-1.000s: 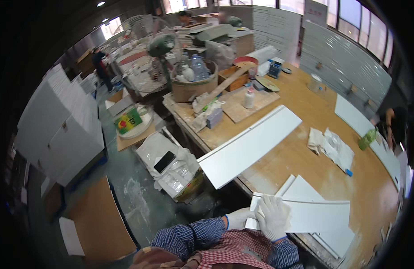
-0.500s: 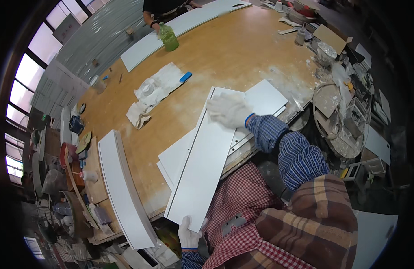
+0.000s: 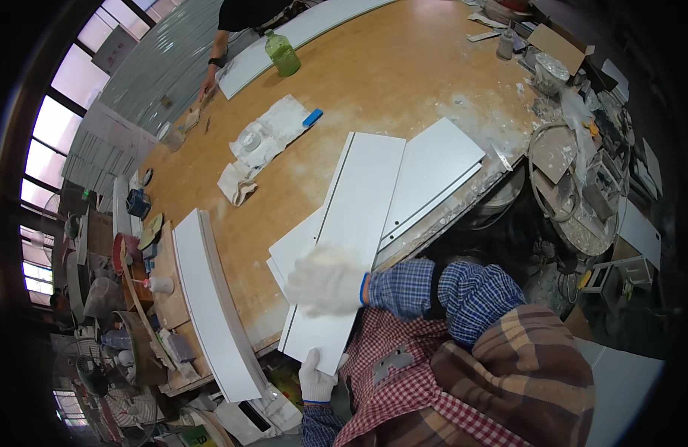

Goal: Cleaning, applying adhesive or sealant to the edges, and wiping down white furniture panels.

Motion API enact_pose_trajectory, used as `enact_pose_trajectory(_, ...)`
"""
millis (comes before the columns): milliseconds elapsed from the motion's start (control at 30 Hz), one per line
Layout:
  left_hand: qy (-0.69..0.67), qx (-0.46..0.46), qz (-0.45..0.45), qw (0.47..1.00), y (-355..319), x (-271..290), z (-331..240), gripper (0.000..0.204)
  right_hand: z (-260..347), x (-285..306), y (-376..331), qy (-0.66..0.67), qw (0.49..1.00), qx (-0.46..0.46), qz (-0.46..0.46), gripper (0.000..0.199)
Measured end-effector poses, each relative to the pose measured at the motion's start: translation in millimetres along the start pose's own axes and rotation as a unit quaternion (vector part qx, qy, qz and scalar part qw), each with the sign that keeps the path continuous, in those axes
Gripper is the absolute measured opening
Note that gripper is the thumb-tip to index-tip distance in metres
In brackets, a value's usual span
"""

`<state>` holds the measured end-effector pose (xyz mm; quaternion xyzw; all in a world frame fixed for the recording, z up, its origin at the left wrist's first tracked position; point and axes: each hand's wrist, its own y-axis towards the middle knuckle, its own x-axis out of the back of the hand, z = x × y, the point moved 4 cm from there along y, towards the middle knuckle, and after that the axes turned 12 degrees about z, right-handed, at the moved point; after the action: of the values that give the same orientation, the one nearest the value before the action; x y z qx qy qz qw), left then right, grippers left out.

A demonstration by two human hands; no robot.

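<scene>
A long white panel (image 3: pixel 361 190) with a dark groove along its left edge lies slantwise over other white boards (image 3: pixel 437 167), its near end past the table's edge. At that near end my left hand (image 3: pixel 316 378), in a white glove, grips the panel with the thumb on top; its other fingers are hidden below. My right hand (image 3: pixel 325 283), gloved too and smeared by motion, lies flat across the panel's lower half. Small dark holes show along the edge of the board beneath.
More white panels (image 3: pixel 213 305) are stacked at the left. A white cloth (image 3: pixel 273 134), a blue block (image 3: pixel 312 118) and a green bottle (image 3: pixel 283 54) are on the wooden table (image 3: pixel 388 82). Across it, a co-worker's hand (image 3: pixel 207 86) reaches down. Clutter and a round bin (image 3: pixel 571 190) stand at right.
My right hand has slid along the panel from its far part toward my left hand. My left hand keeps its grip. The co-worker's arm has moved left, away from the green bottle.
</scene>
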<state>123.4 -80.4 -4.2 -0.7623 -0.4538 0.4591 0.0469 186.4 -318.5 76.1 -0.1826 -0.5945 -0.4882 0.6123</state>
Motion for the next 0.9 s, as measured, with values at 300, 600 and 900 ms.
enact_pose_trajectory(300,-0.004,-0.003,0.020,1.000,-2,0,4,0.054,-192,31,-19,-0.110,0.949,-0.217,0.198,0.023)
enact_pose_trajectory(600,-0.093,-0.051,-0.002,0.994,4,5,18,0.050,-72,16,22,-0.006,0.972,-0.141,0.187,0.038)
enact_pose_trajectory(900,-0.189,-0.155,0.007,0.970,7,1,10,0.105,124,-34,10,0.090,0.955,0.227,0.166,0.051)
